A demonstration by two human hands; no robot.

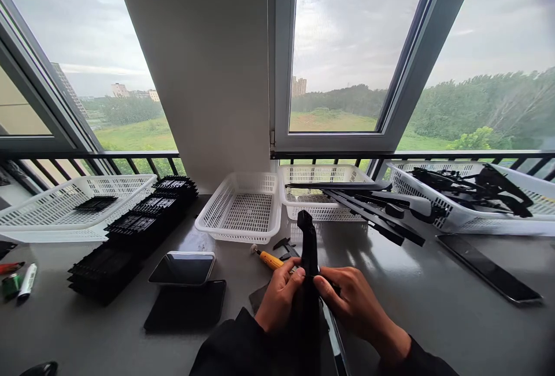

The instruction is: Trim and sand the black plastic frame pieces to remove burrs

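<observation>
Between my hands a black plastic bar (307,243) stands upright. My left hand (277,301) pinches it with thumb and fingertips, and my right hand (353,303) pinches it from the other side. Far to their left a white basket (52,205) holds a flat black grid (95,203). Ahead sit a mesh basket (243,208) and a second basket (318,176) with long black strips (373,214) lying across it. Farther right a large basket (459,220) is heaped with black parts (477,185). Stacked black trays (143,225) lie to the left, a yellow-handled screwdriver (271,260) lies just beyond my left thumb, and a dark slab (488,272) lies to the right.
</observation>
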